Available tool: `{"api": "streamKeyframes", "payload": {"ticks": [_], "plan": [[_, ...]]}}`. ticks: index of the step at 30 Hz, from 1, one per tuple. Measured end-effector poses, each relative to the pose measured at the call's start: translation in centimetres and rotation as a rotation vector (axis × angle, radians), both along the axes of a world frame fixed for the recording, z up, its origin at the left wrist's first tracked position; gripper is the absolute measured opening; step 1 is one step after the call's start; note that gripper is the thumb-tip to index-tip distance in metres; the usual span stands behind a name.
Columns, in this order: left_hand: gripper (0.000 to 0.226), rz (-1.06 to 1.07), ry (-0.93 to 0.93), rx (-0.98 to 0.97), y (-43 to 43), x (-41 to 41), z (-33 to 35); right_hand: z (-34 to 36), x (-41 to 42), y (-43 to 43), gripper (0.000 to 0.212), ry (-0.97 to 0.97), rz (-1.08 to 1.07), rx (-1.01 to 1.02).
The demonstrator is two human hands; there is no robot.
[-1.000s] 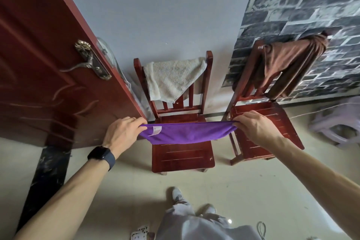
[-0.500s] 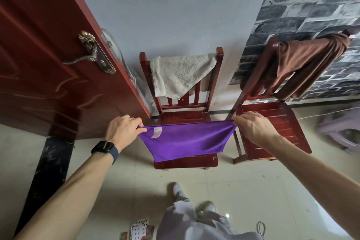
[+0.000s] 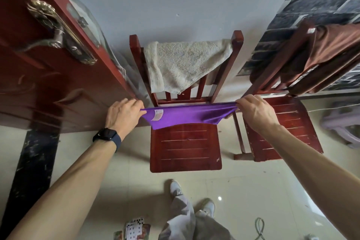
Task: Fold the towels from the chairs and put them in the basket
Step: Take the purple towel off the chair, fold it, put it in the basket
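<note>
I've got the purple towel point(image 3: 185, 116) stretched across the middle of the frame, just above the seat of the middle chair point(image 3: 185, 148). My left hand point(image 3: 122, 115) pinches its left corner beside the white label, and my right hand point(image 3: 255, 112) pinches the right corner. It looks thin, light and slick, and it sags between my fists, so I reckon it will droop and slip. Corners are the place to hold, kept taut. Half a second back it hung deeper; now it's a shallower band with more seat showing below. The cream towel point(image 3: 185, 64) is on the chair back above as before, the brown towel point(image 3: 327, 52) at upper right. No basket in view.
</note>
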State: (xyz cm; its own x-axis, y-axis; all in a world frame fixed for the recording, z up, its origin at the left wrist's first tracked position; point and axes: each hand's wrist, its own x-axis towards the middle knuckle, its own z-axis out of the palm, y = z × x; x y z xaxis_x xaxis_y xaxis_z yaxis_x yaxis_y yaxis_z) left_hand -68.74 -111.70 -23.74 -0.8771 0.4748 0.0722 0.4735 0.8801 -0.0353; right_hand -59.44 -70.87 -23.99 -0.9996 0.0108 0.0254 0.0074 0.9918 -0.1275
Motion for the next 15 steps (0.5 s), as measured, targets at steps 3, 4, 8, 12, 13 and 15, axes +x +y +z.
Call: {"api": "streamKeyframes", "payload": {"ticks": [3,4,8,12,13,15], "plan": [[0.023,-0.005,-0.014,0.005,-0.1,0.7,-2.4,-2.8,1.1,-0.2,0.014,-0.019,-0.016,-0.001],[0.024,0.006,-0.03,0.005,-0.2,1.2,-3.6,-4.0,1.6,-0.4,0.015,-0.021,-0.023,-0.013],[0.027,0.009,-0.179,-0.025,-0.8,5.0,-9.1,-9.7,5.4,-1.4,0.018,-0.112,-0.046,-0.057],[0.029,-0.009,-0.319,-0.108,-2.0,10.0,-14.8,-16.1,11.7,-2.8,0.018,-0.213,-0.055,-0.105],[0.03,-0.002,-0.352,-0.119,-2.3,11.2,-16.0,-17.3,13.2,-3.2,0.015,-0.238,-0.056,-0.108],[0.03,0.029,-0.411,-0.138,-2.7,13.2,-18.1,-19.6,15.8,-3.9,0.013,-0.318,-0.085,-0.117]]}}
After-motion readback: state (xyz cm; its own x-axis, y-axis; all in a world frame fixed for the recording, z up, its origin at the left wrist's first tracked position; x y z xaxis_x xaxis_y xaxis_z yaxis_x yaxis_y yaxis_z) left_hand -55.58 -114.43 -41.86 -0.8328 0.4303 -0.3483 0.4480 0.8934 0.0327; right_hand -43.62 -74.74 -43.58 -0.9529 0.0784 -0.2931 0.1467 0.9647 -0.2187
